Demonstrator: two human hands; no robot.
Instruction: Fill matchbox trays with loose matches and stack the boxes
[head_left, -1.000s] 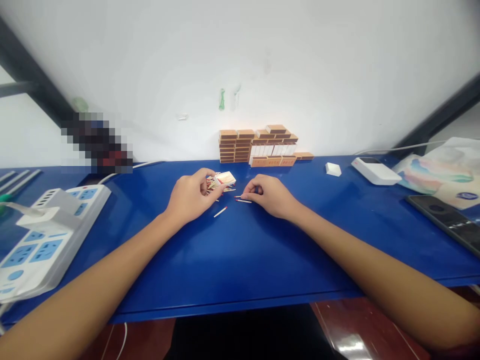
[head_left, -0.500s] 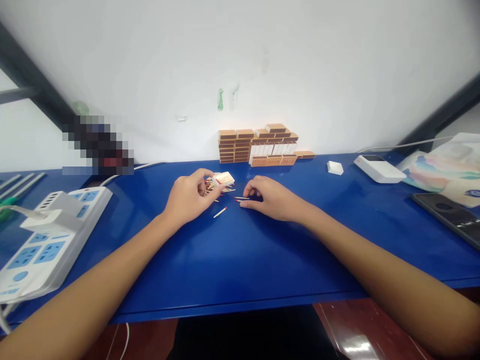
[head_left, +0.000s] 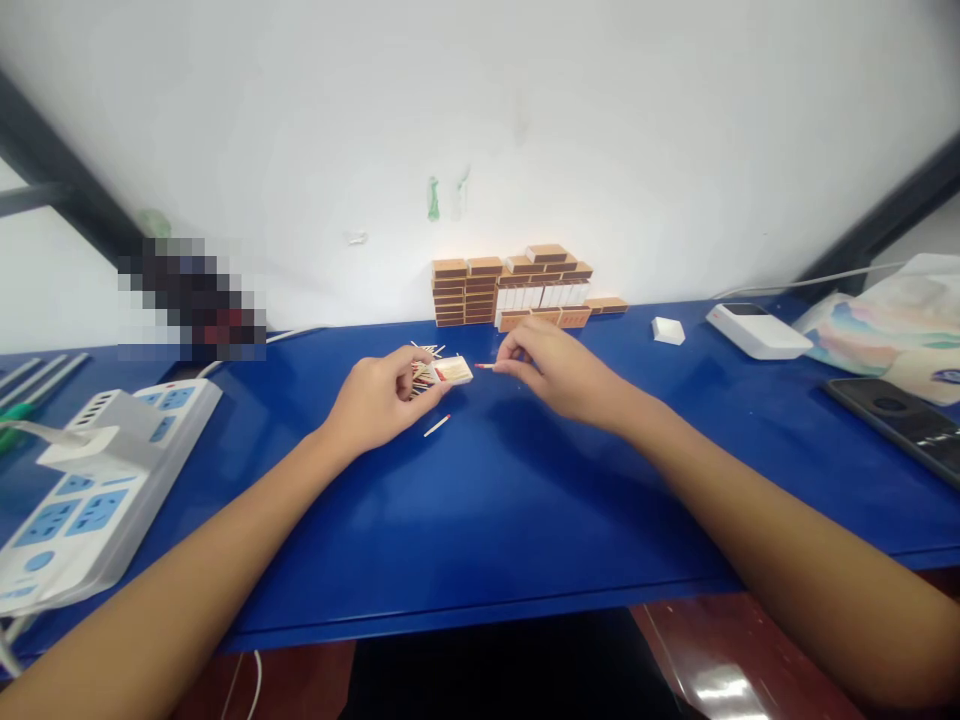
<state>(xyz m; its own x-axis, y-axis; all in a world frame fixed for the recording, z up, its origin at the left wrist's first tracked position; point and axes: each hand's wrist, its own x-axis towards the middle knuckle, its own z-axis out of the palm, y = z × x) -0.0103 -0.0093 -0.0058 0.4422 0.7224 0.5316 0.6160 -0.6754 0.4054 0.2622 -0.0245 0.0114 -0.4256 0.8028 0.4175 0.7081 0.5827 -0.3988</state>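
Note:
My left hand (head_left: 382, 400) grips a small white matchbox tray (head_left: 454, 371) with matches inside, between thumb and fingers. Behind and beside those fingers lies a loose pile of matches (head_left: 421, 376), partly hidden by the hand. My right hand (head_left: 551, 365) pinches red-tipped matches (head_left: 485, 366) just right of the tray, their heads pointing left; how many is too small to tell. One single match (head_left: 437, 425) lies on the blue table in front of the tray. Stacked matchboxes (head_left: 465, 292) stand against the wall behind both hands.
A white power strip (head_left: 97, 500) with a plugged-in adapter lies on the left of the blue table (head_left: 450, 540). To the right are a small white block (head_left: 667, 331), a white device (head_left: 759, 332), a black phone (head_left: 896, 415) and a plastic packet (head_left: 877, 325).
My right hand has moved up and away from me, lifting matches that were low over the table. My left hand and the tray have shifted slightly, the tray now turned more to the right.

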